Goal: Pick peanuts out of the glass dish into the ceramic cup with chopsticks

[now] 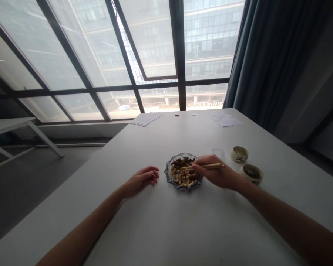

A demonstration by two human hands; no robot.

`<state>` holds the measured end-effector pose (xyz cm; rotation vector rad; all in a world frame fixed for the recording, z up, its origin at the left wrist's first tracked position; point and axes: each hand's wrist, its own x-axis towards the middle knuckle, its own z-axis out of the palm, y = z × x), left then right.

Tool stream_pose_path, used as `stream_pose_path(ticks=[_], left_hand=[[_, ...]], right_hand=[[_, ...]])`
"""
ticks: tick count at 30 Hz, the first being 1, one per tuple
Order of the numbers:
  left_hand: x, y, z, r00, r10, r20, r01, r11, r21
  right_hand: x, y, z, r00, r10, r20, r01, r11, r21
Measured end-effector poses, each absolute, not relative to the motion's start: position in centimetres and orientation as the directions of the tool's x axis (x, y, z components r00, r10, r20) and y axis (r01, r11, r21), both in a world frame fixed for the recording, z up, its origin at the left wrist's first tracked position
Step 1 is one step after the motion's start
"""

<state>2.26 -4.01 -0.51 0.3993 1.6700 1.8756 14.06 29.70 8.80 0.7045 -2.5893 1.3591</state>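
A scalloped glass bowl point(170, 181) sits on the white table, holding a mix of pale nut-like pieces point(184, 179) and dark brown bits point(180, 161). My right hand point(215, 171) grips a pair of wooden chopsticks point(211, 166) over the bowl's right side. Their tips are down at the pale pieces; whether they pinch one is too small to tell. My left hand point(141, 180) rests on the table just left of the bowl, apart from it, with fingers loosely curled and nothing visible in them.
Two small ceramic cups stand on the right: one cup point(239, 154) farther back, and a nearer cup point(256, 177) with dark contents, close to my right forearm. A clear plastic box point(218, 152) lies behind my right hand. Papers point(146, 119) lie at the table's far edge, before windows.
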Motion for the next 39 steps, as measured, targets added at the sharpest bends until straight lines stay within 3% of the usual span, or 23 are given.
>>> stream_pose_path(ticks=[3, 9, 13, 16, 19, 28, 32, 39], left_hand=[[2.3, -4.0, -0.5, -0.780, 0.607, -0.154, -0.230, -0.048, 0.972], [2.4, -4.0, -0.6, -0.775, 0.616, -0.143, -0.228, -0.061, 0.972], [2.3, -4.2, -0.8, -0.771, 0.622, -0.140, -0.232, -0.069, 0.970], [2.2, -4.2, -1.0, -0.769, 0.623, -0.144, -0.241, -0.074, 0.968], [2.1, -4.3, -1.1, -0.767, 0.624, -0.149, -0.255, -0.084, 0.963], [1.7, -4.5, -1.5, -0.745, 0.639, -0.190, -0.346, -0.127, 0.930], [1.5, -4.6, -1.5, -0.733, 0.644, -0.218, -0.403, -0.153, 0.902], [1.4, -4.7, -1.2, -0.729, 0.638, -0.248, -0.457, -0.183, 0.871]], right_hand=[[14.1, 30.4, 9.3, -0.898, -0.310, 0.312, -0.434, 0.509, -0.743], [14.5, 29.3, 9.3, -0.886, -0.398, 0.239, -0.428, 0.504, -0.750], [14.8, 29.6, 10.6, -0.906, -0.344, 0.247, -0.405, 0.531, -0.744], [15.0, 30.0, 11.4, -0.952, -0.283, 0.116, -0.272, 0.611, -0.744], [14.5, 29.4, 11.5, -0.957, -0.290, 0.020, -0.199, 0.606, -0.770], [13.0, 28.7, 12.4, -0.981, -0.187, 0.048, -0.154, 0.609, -0.778], [13.5, 29.0, 11.7, -0.980, -0.194, -0.030, -0.097, 0.611, -0.785], [13.6, 28.6, 10.6, -0.975, -0.216, 0.060, -0.183, 0.611, -0.770]])
